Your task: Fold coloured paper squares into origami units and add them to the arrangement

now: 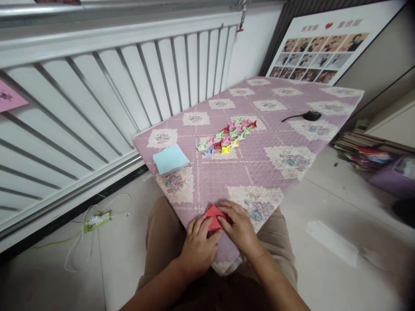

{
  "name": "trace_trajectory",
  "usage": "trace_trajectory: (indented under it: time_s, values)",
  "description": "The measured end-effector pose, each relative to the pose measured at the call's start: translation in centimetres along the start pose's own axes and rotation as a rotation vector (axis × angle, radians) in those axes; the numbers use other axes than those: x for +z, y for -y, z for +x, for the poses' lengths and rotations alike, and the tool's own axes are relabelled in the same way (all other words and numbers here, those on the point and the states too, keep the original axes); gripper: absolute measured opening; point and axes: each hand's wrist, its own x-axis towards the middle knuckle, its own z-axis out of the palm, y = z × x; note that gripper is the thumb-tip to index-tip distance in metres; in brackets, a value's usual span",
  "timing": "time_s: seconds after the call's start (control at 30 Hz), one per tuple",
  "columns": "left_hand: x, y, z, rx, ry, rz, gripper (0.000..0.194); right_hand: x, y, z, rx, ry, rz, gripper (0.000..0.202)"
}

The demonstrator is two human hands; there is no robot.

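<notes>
A small piece of red paper [214,214] with folded edges lies near the close corner of the cloth-covered table [227,172]. The fingers of my left hand [199,244] rest on its lower left side. From the right, my right hand [239,223] has its thumb and fingers on the same paper. Farther up the table stand several small folded paper pieces [226,149] in rows, coloured red, pink, green, yellow and blue. Left of them is a stack of light blue square paper [171,159].
A black object with a thin tail [311,115] lies on the table's right part. Along the left runs a white radiator [129,86]. A photo board [311,52] leans at the back. On the floor are a power strip [98,220] and a purple bin [391,177].
</notes>
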Motion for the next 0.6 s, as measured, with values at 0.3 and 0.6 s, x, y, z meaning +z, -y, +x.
trace_trajectory:
  time_s: [0.3,0.6]
  values:
    - [-0.28,-0.18,0.23,-0.015,-0.003,-0.016,0.046,0.05,-0.09,-0.11,-0.005,0.021,0.036,0.011]
    - [-0.48,-0.25,0.16,-0.016,0.005,-0.009,0.045,-0.07,0.24,-0.02,-0.030,0.016,0.004,0.026]
